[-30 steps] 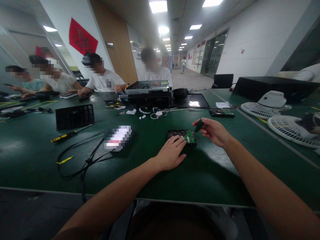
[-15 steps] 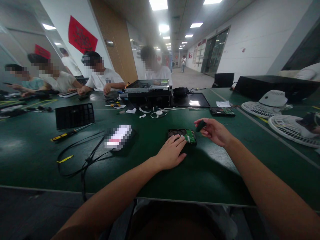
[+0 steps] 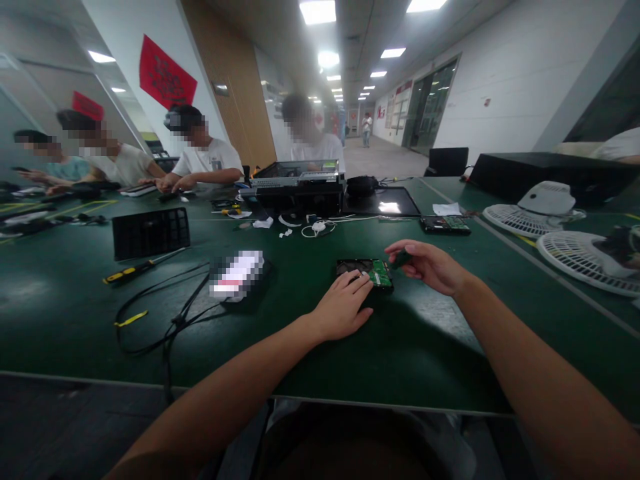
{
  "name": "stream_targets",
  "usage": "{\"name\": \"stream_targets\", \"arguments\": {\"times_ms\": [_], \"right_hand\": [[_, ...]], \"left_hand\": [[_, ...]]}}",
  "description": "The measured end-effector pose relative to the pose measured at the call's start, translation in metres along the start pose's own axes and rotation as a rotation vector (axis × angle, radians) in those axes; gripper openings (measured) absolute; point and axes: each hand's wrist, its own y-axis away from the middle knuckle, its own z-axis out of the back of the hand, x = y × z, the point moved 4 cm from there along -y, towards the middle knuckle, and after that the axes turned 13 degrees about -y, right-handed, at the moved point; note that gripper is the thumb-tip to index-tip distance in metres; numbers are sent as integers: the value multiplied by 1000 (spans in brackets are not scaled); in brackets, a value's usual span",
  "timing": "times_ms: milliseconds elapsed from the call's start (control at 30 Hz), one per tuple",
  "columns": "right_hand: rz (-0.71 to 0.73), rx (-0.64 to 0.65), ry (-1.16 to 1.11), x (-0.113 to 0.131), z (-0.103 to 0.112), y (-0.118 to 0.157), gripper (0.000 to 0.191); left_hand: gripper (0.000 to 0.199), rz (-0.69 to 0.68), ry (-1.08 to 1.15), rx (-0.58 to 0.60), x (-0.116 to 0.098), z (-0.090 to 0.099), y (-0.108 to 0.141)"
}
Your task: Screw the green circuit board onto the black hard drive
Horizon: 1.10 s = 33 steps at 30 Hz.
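A hard drive (image 3: 381, 272) lies on the green table with its green circuit board facing up. Across its near left part rests my left hand (image 3: 346, 303), fingers lying flat and thumb stretched out to the side. Those fingers cover some of the drive. Just beyond the drive's right end, above the tabletop, my right hand (image 3: 425, 263) pinches a small dark green block (image 3: 401, 259) between thumb and fingers. The block's exact kind is too unclear to tell, and my fingers hide part of it.
A screwdriver (image 3: 129, 271), black cord (image 3: 175, 321) and blurred-out phone-like object (image 3: 237, 275) lie left. Behind stand an open metal computer case (image 3: 295, 175) and a flat black screen (image 3: 385, 200). Another circuit-board drive (image 3: 445, 225) and white fan parts (image 3: 585, 257) are right. Several people sit across.
My right hand has shifted slightly left and down with the small block, and the block has turned a little. My left hand and the hard drive stay in place.
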Motion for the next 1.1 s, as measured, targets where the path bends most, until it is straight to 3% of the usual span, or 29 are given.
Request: {"name": "stream_targets", "arguments": {"times_ms": [500,767,1100], "right_hand": [[41,-104,36,-1,3,-4,31],[29,-84,-75,-3,1,-4,26],[24,-106,-138,-2,6,-6,34]], "left_hand": [[61,-2,5,-6,1,-1,1],[63,0,-2,7,0,0,0],[62,-6,-10,-3,0,1,0]]}}
